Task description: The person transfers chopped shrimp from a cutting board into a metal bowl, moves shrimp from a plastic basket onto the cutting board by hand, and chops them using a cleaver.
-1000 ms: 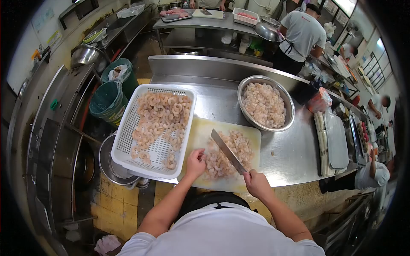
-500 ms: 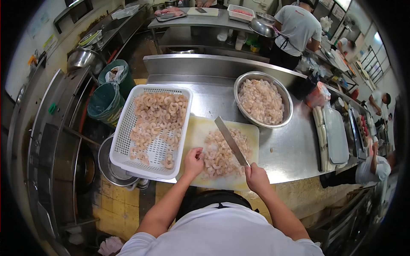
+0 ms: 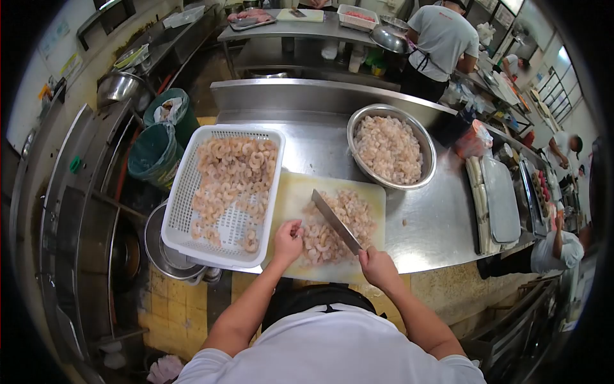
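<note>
A pile of peeled shrimp (image 3: 329,238), partly in pieces, lies on the white cutting board (image 3: 291,192). In my right hand (image 3: 380,267) is the handle of a kitchen knife (image 3: 336,222), its long blade slanting up and left across the pile. My left hand (image 3: 288,242) rests at the pile's left side with its fingers curled; what they hold, if anything, is hidden. Left of the board, a white perforated basket (image 3: 176,217) holds whole peeled shrimp (image 3: 240,157). Behind the board to the right stands a steel bowl (image 3: 430,169) full of shrimp pieces (image 3: 387,147).
The steel table (image 3: 435,237) has a raised back edge. Stacked trays (image 3: 500,205) stand at its right end. Two green bins (image 3: 153,150) and a metal pot (image 3: 160,256) are to the left. Co-workers, one in a grey shirt (image 3: 443,38), stand beyond and at right.
The knife's blade has swung left and lower over the shrimp, and my right hand has shifted slightly left. My left hand stays about where it was. The whole view has shifted slightly.
</note>
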{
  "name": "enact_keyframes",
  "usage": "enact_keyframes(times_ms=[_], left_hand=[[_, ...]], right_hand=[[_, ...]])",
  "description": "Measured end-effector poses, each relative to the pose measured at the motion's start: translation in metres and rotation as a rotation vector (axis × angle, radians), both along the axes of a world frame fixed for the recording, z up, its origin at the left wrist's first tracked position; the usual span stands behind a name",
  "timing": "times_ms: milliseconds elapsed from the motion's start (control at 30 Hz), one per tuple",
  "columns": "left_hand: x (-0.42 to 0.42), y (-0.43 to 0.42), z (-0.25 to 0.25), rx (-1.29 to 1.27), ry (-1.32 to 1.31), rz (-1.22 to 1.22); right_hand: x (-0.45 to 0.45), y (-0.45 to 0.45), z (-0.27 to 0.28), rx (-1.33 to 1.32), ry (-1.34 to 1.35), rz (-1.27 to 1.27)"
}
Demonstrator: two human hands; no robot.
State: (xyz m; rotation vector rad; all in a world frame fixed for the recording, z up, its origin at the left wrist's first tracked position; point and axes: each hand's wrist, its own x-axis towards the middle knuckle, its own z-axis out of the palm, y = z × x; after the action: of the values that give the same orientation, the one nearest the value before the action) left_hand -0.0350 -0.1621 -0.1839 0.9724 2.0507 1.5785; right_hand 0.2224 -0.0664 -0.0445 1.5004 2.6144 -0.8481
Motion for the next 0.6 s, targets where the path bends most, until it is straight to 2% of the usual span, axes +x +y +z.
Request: enact_keyframes(times_ms=[133,200,267,433,567,600], left_hand=[[0.0,-0.003,0.0,0.006,0.032,-0.005],[0.001,-0.004,-0.004,0.018,0.006,-0.002],[-0.001,0.0,-0.002,0.013,0.018,-0.016],[0.022,-0.021,0.032,-0.065,0.068,-0.193],[0.037,-0.03,0.017,-0.048,0.165,-0.264],[0.038,-0.031,0.024,-0.093,0.032,-0.276]], right_hand=[[0.004,-0.015,0.011,0.059,0.054,-0.001],[-0.001,-0.012,-0.017,0.031,0.086,0.005],[-0.008,-0.004,-0.022,0.024,0.098,0.018],[-0.007,-0.026,0.017,0.037,0.088,-0.018],[-0.012,-0.04,-0.012,0.007,0.088,-0.045],[-0.018,-0.035,-0.025,0.007,0.079,-0.048]])
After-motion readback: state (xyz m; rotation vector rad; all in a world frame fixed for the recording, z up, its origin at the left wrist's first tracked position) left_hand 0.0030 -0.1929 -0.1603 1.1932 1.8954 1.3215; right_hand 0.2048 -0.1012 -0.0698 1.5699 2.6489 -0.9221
